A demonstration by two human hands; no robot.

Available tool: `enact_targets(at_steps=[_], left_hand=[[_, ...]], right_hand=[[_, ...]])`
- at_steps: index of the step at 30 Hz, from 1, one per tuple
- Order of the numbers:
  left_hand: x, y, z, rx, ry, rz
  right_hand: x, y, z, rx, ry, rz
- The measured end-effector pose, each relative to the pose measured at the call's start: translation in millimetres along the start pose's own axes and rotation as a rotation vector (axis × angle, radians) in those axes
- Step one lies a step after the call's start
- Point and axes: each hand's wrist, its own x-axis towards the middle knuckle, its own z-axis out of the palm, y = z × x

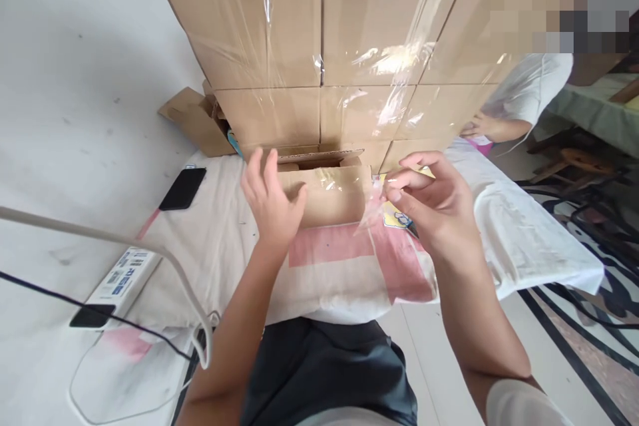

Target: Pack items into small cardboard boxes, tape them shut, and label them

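Observation:
A small cardboard box (332, 203) stands on the cloth-covered table in front of me, its top flaps partly raised and clear tape across its front. My left hand (272, 203) is at the box's left end, fingers spread and thumb apart; whether it touches the cardboard I cannot tell. Off the box's right end, my right hand (436, 210) pinches a thin, clear strip, seemingly tape (370, 210), between thumb and fingers. Behind the strip lies a yellow printed item (397, 218), partly hidden by my right hand.
Stacked cardboard boxes (369, 33) under clear tape rise behind the small box. An opened carton (197, 121) sits behind left. A black phone-like slab (183, 188) and a white printed box (122, 279) lie left, near a pale curved tube (170, 256). Another person (529, 93) is at the right.

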Motion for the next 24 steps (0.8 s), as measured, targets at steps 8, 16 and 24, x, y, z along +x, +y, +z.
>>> enact_targets(at_steps=[8,16,24], left_hand=[[30,-11,10,0.007,-0.552,0.208],[1,-24,28,-0.112,-0.332,0.177],[-22,-37,40,-0.037,0.029,0.280]], right_hand=[[55,13,-13,0.263,-0.501,0.216],[124,51,35,0.262,-0.428,0.152],[134,80,55,0.390,-0.468,0.356]])
